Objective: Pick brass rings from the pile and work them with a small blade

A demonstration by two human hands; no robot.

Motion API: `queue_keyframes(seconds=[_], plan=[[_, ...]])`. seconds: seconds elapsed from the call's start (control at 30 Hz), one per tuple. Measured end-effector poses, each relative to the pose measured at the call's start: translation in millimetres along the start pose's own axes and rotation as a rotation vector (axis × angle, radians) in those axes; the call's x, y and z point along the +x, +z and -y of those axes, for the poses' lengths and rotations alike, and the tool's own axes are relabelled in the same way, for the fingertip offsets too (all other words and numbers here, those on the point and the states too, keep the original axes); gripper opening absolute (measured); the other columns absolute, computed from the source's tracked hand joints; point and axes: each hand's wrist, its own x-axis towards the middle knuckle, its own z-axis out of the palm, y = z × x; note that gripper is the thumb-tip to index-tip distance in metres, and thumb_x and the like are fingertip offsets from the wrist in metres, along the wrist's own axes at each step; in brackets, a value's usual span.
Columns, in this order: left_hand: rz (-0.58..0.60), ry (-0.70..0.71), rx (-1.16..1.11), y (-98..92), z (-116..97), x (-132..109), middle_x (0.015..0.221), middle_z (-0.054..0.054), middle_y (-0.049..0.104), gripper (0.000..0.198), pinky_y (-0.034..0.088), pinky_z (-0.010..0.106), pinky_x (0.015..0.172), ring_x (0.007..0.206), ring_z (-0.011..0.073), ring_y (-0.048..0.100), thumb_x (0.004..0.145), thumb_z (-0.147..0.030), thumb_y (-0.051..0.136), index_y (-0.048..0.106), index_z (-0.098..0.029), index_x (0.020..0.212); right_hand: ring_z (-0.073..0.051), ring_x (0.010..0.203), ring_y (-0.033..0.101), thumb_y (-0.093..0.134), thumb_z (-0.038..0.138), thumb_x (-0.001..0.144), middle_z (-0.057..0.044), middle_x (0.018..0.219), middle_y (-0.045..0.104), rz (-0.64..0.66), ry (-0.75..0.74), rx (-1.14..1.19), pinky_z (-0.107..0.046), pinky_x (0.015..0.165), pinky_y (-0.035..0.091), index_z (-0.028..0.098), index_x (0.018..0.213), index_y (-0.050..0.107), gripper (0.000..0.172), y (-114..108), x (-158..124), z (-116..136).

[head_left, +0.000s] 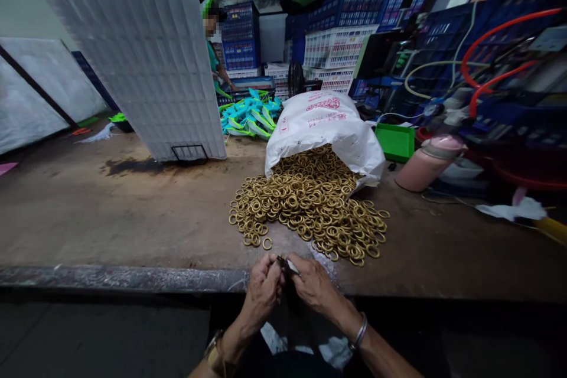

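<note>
My left hand and my right hand meet just in front of the table's near edge, both closed. Out of the right hand sticks a small tool with a dark tip and a pale part; its kind cannot be made out. The left hand's fingers are curled at that tip, and whatever they pinch is hidden. Beyond the hands spreads a heap of brass-coloured rings, spilling from the mouth of a white woven sack lying on its side. One loose ring lies closest to my left hand.
A tall white ribbed panel stands in a black wire holder at left on the wooden table. Teal and green pieces, a green tray and a pink bottle surround the sack. Another person is behind the panel.
</note>
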Motion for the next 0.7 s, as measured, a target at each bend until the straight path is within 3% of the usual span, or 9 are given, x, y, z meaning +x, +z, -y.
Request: queue_keyframes(seconds=[0.2, 0.33, 0.5, 0.7], plan=[[0.057, 0.026, 0.012, -3.3, 6, -9, 0.045, -0.008, 0.041, 0.031, 0.025, 0.016, 0.032, 0.031, 0.0031, 0.031, 0.072, -0.048, 0.054, 0.046, -0.018, 0.069, -0.012, 0.052, 0.044, 0.039, 0.012, 0.069, 0.001, 0.058, 0.052, -0.011, -0.002, -0.138, -0.026, 0.050, 0.022, 0.021, 0.079, 0.052, 0.019, 0, 5, -10], [0.180, -0.029, -0.174, -0.5, 0, -19, 0.045, -0.007, 0.042, 0.028, 0.027, 0.017, 0.034, 0.032, 0.0036, 0.031, 0.075, -0.045, 0.054, 0.047, -0.018, 0.071, -0.013, 0.051, 0.047, 0.037, 0.013, 0.075, -0.001, 0.059, 0.055, -0.038, 0.064, -0.241, -0.027, 0.049, 0.021, 0.019, 0.083, 0.053, 0.019, 3, 23, -12], [0.095, -0.241, -0.487, -12.3, -4, -17, 0.055, -0.004, 0.047, 0.030, 0.027, 0.016, 0.034, 0.038, 0.0042, 0.039, 0.071, -0.043, 0.058, 0.045, -0.017, 0.070, -0.014, 0.063, 0.053, 0.039, 0.014, 0.075, -0.001, 0.071, 0.059, -0.104, 0.044, -0.210, -0.024, 0.055, 0.028, 0.020, 0.083, 0.051, 0.016, 8, 49, 1], [0.047, -0.249, -0.574, -31.1, 2, -15, 0.066, 0.000, 0.057, 0.021, 0.029, 0.016, 0.038, 0.045, 0.0060, 0.047, 0.071, -0.032, 0.060, 0.046, -0.017, 0.075, -0.016, 0.078, 0.055, 0.042, 0.015, 0.074, -0.005, 0.086, 0.061, -0.071, -0.008, -0.239, -0.025, 0.064, 0.032, 0.018, 0.093, 0.050, 0.020, 14, 66, 15]])
